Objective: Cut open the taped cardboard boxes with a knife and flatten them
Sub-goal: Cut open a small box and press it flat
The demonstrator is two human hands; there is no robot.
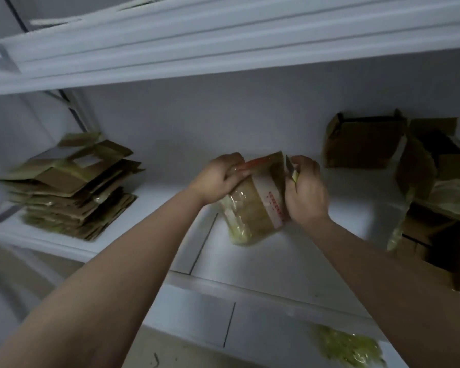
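Two bare forearms and two bare hands, nothing worn on them

Relative to the white shelf board (276,261), the left hand (218,179) and the right hand (306,192) show above its surface, and both forearms reach across its front edge from the lower corners of the view. No sleeve covers either arm up to where the view cuts them off, and the wrists and fingers carry no glove, watch, band or ring that can be made out. The fingers are short with trimmed nails; finer marks are lost in motion blur.
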